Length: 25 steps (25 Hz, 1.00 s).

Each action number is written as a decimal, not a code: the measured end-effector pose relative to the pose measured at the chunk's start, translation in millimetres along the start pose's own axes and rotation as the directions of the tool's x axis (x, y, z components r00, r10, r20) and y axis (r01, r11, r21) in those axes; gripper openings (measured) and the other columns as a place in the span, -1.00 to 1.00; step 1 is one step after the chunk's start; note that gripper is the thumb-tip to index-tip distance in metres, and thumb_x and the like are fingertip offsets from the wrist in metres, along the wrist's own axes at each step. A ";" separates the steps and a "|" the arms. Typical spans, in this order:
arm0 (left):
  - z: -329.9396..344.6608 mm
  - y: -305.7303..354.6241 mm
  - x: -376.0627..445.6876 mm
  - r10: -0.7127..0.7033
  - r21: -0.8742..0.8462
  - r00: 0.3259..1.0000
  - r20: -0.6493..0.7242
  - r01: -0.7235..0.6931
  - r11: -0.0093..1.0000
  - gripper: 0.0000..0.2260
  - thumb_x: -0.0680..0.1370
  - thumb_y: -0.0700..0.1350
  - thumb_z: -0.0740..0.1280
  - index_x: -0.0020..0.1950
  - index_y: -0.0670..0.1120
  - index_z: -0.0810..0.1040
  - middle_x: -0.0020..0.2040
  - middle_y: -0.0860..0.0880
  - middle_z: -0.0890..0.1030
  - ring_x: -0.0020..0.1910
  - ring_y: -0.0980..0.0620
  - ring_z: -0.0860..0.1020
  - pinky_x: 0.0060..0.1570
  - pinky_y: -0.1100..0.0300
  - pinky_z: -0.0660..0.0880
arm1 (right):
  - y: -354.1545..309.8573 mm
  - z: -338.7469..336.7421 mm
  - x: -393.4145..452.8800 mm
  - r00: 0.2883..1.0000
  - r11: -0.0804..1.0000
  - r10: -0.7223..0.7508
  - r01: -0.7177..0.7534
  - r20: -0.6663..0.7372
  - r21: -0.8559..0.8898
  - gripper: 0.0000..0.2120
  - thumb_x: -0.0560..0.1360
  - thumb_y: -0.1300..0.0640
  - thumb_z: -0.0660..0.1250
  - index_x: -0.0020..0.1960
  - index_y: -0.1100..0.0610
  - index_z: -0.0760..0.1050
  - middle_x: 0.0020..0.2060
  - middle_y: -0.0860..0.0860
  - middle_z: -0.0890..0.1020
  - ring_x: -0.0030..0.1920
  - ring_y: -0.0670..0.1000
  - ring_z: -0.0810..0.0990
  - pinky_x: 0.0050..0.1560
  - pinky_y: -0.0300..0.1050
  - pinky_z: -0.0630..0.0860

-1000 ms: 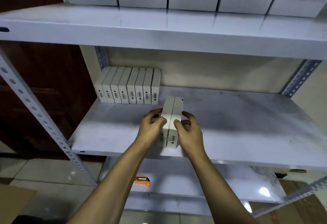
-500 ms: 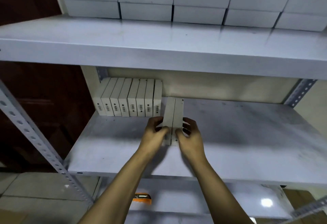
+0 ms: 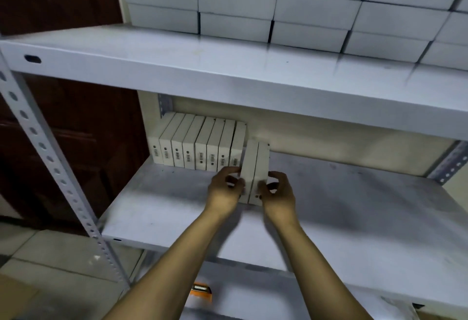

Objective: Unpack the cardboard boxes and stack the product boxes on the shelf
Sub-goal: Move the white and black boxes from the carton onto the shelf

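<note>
Fingers [image 3: 234, 176] of both hands clamp two product boxes [image 3: 255, 168] between them.

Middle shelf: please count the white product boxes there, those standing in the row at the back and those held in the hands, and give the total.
Boxes standing in the back row: 8
Boxes held between the left hand and the right hand, the two held boxes: 2
Total on the middle shelf: 10

Dark brown wooden door [image 3: 63, 130] behind the rack on the left, pale tiled floor [image 3: 50, 264] below it, beige wall [image 3: 342, 146] at the back, small orange object [image 3: 201, 292] low down, partly hidden.
</note>
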<state>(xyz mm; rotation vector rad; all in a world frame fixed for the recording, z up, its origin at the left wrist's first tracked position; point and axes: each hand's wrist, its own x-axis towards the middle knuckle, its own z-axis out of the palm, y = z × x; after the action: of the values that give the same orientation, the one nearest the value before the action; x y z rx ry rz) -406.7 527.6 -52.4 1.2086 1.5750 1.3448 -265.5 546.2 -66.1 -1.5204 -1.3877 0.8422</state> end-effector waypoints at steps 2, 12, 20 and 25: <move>4.2 2.5 2.1 -0.042 -0.012 0.999 -0.030 0.042 0.999 -0.76 0.57 -0.23 0.39 -0.07 0.14 0.53 -0.16 0.03 0.69 -0.19 0.00 0.70 0.01 -0.07 0.65 | -2.7 -0.5 8.6 1.000 1.000 0.015 -0.015 0.010 -0.013 -0.78 0.60 0.10 0.33 0.23 -0.01 0.42 -0.09 0.05 0.67 -0.16 0.00 0.67 -0.40 -0.43 0.44; 19.6 8.7 8.6 -0.079 -0.032 0.995 -0.066 0.077 0.997 -0.85 0.55 -0.11 0.44 0.07 0.08 0.54 0.13 0.02 0.65 0.10 0.00 0.63 0.18 0.04 0.58 | -1.8 -8.2 45.2 0.991 0.986 0.076 -0.091 0.107 0.139 -0.71 0.55 0.15 0.39 0.26 0.06 0.49 0.00 0.02 0.69 0.03 0.04 0.67 0.16 0.14 0.61; 34.2 10.7 15.3 -0.072 0.064 0.995 0.074 0.068 0.996 -0.56 0.60 -0.13 0.36 0.49 -0.08 0.42 0.42 -0.06 0.47 0.34 -0.08 0.52 0.30 0.05 0.48 | -5.3 -8.7 48.5 0.965 0.987 0.040 -0.079 0.261 0.141 -0.65 0.62 0.19 0.31 0.39 0.04 0.47 0.12 0.14 0.68 0.09 0.08 0.65 0.04 -0.07 0.58; 37.7 12.2 19.9 -0.088 0.116 0.994 0.069 0.080 0.990 -0.53 0.63 -0.10 0.33 0.54 -0.05 0.35 0.49 -0.08 0.31 0.39 -0.10 0.46 0.33 0.16 0.40 | -6.6 -4.8 55.4 0.944 0.983 0.058 -0.110 0.325 0.146 -0.56 0.64 0.20 0.26 0.51 0.10 0.37 0.19 0.13 0.67 0.17 0.06 0.66 -0.10 -0.29 0.51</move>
<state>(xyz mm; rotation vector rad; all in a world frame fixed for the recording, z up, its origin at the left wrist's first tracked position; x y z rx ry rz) -375.0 558.0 -46.6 1.2312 1.6485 1.1580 -255.7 600.0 -53.8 -1.3667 -1.4493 1.2695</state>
